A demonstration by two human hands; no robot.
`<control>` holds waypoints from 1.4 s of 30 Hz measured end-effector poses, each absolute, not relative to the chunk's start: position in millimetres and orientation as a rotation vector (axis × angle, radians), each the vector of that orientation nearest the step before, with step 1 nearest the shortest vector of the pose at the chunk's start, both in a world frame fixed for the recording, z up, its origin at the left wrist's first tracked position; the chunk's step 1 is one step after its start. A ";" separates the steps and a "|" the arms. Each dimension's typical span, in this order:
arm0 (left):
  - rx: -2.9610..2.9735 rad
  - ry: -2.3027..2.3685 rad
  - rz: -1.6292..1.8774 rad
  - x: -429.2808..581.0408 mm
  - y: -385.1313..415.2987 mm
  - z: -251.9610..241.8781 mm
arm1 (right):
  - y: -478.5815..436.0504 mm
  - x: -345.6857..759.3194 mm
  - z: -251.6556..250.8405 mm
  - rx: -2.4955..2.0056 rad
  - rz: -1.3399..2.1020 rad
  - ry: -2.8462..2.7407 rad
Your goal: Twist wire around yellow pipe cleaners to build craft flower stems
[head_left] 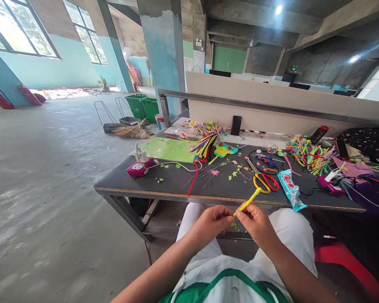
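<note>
A yellow pipe cleaner, wound thick along its upper part with a small knob on top, slants up between my hands in front of the table edge. My right hand pinches it around its lower part. The thin lower end is between the thumb and finger of my left hand. Just beyond the knob lie scissors with red and yellow handles. A blue snack wrapper rests to their right, over the table edge. One red pipe cleaner lies left of my hands.
The dark table bears paper scraps, a green sheet, a pipe-cleaner bundle, another pile, a phone and a blue glue gun. Pink power sockets with cables sit at either side. Green bins stand beyond.
</note>
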State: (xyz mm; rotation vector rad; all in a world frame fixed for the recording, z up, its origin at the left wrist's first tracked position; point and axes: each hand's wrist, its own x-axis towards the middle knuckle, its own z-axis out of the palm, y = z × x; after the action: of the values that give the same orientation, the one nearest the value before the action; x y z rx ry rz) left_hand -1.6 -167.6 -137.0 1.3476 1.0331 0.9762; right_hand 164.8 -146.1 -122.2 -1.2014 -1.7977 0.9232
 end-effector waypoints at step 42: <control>1.762 1.294 1.549 -10.2 -175.0 -122.8 | -132.8 202.6 -124.4 -0.872 0.987 -1.827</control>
State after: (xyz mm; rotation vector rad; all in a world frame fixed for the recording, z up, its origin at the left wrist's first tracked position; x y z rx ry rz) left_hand -10.2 -175.0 -122.8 1.7619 1.2936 1.5492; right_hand 202.6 -132.8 -124.4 -0.8720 -1.8271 0.9871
